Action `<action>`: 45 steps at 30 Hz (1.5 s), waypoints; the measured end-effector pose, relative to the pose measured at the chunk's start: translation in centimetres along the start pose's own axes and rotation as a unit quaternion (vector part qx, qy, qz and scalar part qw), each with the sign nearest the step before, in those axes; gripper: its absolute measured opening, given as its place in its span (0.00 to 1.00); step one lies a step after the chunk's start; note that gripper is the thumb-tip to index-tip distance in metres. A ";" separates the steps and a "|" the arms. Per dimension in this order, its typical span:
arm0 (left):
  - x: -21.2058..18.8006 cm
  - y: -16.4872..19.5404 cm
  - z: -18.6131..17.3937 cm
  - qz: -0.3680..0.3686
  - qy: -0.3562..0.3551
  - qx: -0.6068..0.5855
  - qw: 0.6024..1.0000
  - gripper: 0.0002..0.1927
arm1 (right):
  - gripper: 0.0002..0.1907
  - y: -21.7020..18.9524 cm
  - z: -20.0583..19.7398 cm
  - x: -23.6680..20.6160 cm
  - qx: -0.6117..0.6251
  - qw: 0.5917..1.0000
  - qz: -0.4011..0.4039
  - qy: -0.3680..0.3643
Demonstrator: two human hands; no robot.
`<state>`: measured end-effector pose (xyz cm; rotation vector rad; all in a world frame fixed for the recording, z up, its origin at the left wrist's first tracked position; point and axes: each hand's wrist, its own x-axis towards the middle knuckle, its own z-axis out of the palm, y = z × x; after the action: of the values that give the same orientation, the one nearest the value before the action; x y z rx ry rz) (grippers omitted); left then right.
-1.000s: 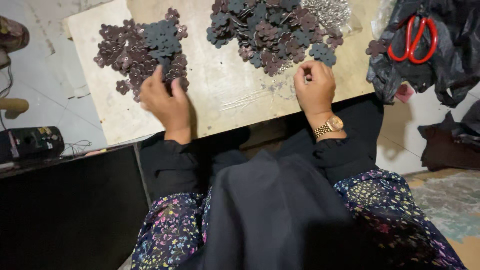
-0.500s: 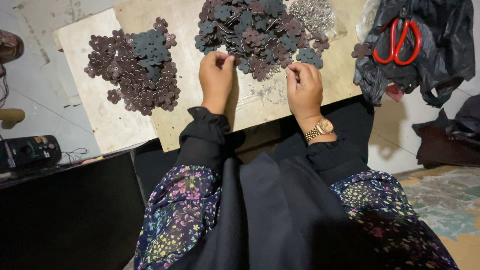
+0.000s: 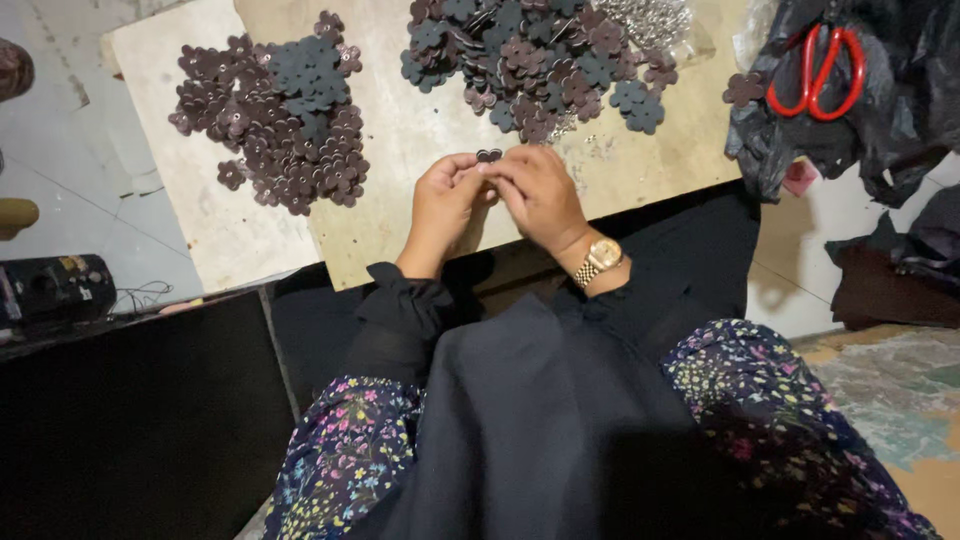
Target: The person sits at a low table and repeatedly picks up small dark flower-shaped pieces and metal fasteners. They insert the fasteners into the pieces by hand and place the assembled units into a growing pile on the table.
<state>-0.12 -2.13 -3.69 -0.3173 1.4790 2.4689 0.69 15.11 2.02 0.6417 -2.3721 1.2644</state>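
A small dark flower-shaped piece (image 3: 489,155) sits pinched between the fingertips of both hands, held just above the front part of the board. In the head view the left hand (image 3: 447,203) comes in from the left with its fingers curled, its grip closed on the near left edge of the piece. The right hand (image 3: 538,190), with a gold wristwatch (image 3: 602,257) on its wrist, meets it from the right, its grip likewise closed on the piece, so that the two sets of fingertips touch around it.

The hands hover over a pale wooden board (image 3: 420,140) that serves as the bench. To the far left on the board lies a pile of brown and grey flower pieces (image 3: 280,120), well apart from the hands. Straight beyond the hands lies a second, mixed pile of flower pieces (image 3: 530,60), near the fingertips, with a heap of small silvery metal parts (image 3: 655,20) at its far right edge. To the right, off the board, red-handled scissors (image 3: 820,70) rest on a black plastic bag (image 3: 870,130). A small black device (image 3: 50,290) stands at the left on the floor. Dark cloth (image 3: 520,440) covers the person's lap.
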 end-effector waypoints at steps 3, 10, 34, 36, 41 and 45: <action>0.1 0.0 -0.7 -0.015 -0.019 0.005 1.000 0.10 | 0.09 0.0 0.3 0.4 -0.022 1.000 0.017 0.008; 0.0 0.4 -0.5 -0.027 -0.055 -0.004 0.998 0.09 | 0.07 0.4 0.3 0.0 0.011 0.998 0.060 0.017; -0.8 -0.2 0.1 0.048 -0.074 0.076 0.993 0.08 | 0.07 1.0 0.2 -0.5 0.088 0.984 0.152 -0.024; -1.0 -0.2 0.4 0.066 -0.076 0.079 0.992 0.08 | 0.06 0.9 0.0 -0.5 0.061 0.991 0.118 -0.013; -2.4 0.6 0.9 0.140 0.008 0.215 0.966 0.06 | 0.09 2.0 -1.5 -0.7 -0.035 0.998 -0.011 0.041; -3.3 3.1 -0.4 0.314 0.107 0.360 0.872 0.05 | 0.12 4.5 -4.8 -1.0 -0.071 0.987 0.112 0.095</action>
<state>2.05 -4.21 -0.23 0.0638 2.8141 2.0659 -0.43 21.59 1.00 0.2051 -2.3954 1.1730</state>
